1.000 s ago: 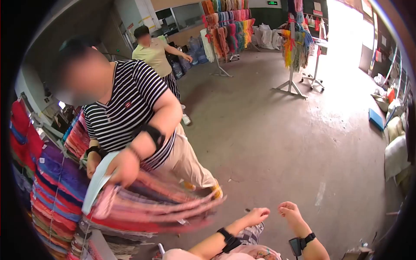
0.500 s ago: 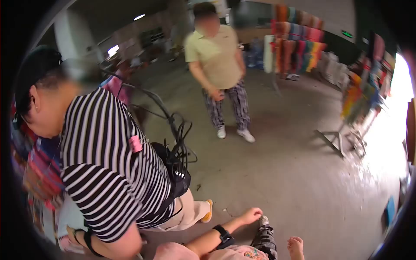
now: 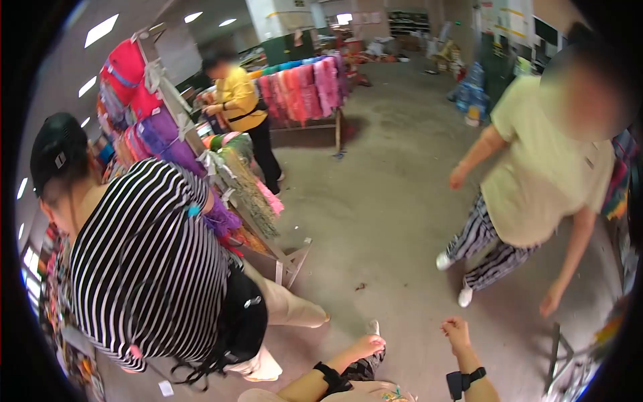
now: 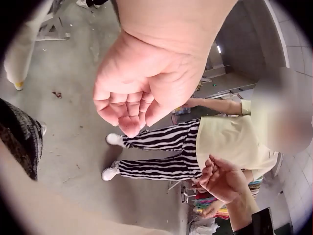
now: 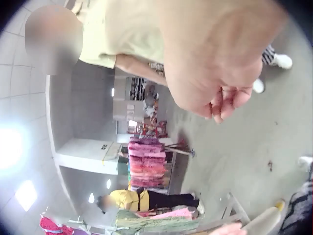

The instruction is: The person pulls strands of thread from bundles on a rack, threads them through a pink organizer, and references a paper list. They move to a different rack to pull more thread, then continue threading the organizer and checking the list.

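Note:
My left hand (image 3: 365,347) is held out low in front of my body, a black strap round its wrist. Its fingers hang loosely curled around nothing, as the left wrist view shows from the palm side (image 4: 142,90). To its right, my right hand (image 3: 457,333) is raised with the fingers bent in and nothing in it. In the right wrist view, the fingers of that hand (image 5: 225,103) curl loosely over bare air. The two hands are apart from each other, with the grey floor (image 3: 408,295) beneath them.
A person in a striped shirt (image 3: 140,261) stands close on the left beside a slanted rack hung with colourful textiles (image 3: 167,141). Another in a pale shirt (image 3: 536,167) is at right. Farther off are a person in yellow (image 3: 244,100) and a rack of pink and purple textiles (image 3: 301,90).
The head view has swung left, so the pale-shirted person now appears at the right. The striped-shirt person has turned their back. My hands stay empty and held out in front.

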The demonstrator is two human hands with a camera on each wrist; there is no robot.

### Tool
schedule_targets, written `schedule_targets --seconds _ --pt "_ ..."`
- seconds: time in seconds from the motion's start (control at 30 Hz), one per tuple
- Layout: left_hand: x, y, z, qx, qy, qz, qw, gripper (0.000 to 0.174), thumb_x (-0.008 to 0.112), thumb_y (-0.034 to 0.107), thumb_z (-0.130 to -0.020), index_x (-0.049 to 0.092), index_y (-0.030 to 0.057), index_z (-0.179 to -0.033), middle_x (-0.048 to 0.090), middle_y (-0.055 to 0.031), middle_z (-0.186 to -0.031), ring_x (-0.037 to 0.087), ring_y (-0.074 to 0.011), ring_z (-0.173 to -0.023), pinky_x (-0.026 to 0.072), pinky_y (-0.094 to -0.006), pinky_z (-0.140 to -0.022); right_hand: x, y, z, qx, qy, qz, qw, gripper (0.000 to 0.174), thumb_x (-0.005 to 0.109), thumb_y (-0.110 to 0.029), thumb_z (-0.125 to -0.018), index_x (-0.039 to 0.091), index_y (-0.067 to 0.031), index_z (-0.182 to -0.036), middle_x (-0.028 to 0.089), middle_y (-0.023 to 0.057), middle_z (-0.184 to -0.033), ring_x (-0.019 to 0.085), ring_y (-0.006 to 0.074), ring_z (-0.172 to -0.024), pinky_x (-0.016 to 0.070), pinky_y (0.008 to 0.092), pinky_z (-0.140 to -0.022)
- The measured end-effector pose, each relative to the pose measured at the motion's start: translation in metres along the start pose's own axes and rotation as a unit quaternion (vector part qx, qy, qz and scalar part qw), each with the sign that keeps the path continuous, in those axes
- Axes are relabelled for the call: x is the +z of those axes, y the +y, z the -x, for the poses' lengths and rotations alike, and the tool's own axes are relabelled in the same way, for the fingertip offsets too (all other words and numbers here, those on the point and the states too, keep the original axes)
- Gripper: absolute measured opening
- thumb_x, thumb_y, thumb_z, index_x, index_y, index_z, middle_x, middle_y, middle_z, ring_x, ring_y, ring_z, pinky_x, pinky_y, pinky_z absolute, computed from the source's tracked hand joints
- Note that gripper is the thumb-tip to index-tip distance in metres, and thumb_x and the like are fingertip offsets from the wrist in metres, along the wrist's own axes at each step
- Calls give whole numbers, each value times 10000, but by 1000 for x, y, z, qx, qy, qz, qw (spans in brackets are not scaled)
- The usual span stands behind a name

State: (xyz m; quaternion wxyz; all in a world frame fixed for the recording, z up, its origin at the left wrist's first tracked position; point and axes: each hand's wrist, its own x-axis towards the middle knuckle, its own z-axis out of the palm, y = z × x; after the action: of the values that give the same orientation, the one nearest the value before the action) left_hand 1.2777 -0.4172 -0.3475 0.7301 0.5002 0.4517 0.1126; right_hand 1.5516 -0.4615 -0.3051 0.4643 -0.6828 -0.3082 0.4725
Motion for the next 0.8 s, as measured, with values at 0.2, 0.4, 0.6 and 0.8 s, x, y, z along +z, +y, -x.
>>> schedule_targets --seconds 0.2,0.4,0.6,0.8 --pt "-77 64 -115 65 50 82 993 150 476 77 -826 547 -26 -909 576 -62 -768 558 -125 -696 456 -243 -656 91 -40 -126 24 -179 24 983 82 564 -101 -761 576 -32 -803 584 31 -710 531 95 -605 408 210 -530" --pt "-238 149 -168 174 171 53 968 139 514 81 -805 558 6 -913 565 -15 -735 521 -98 -661 441 -238 -616 151 -92 -266 19 -200 27 979 51 555 -105 -772 566 -56 -778 570 5 -692 521 80 -588 404 204 -515" --pt "-377 266 -128 182 436 -132 871 137 541 83 -799 587 31 -917 595 -32 -858 545 -92 -767 445 -241 -693 272 -191 -384 -19 -279 28 960 53 561 -100 -772 559 -49 -786 556 -3 -691 506 65 -592 396 191 -517" --pt "-502 373 -70 236 646 -334 645 152 560 1 -733 577 10 -883 576 -117 -951 561 -232 -858 442 -285 -733 449 -316 -513 -130 -461 46 876 101 568 -70 -758 575 -9 -838 564 -7 -719 504 56 -641 421 202 -579"
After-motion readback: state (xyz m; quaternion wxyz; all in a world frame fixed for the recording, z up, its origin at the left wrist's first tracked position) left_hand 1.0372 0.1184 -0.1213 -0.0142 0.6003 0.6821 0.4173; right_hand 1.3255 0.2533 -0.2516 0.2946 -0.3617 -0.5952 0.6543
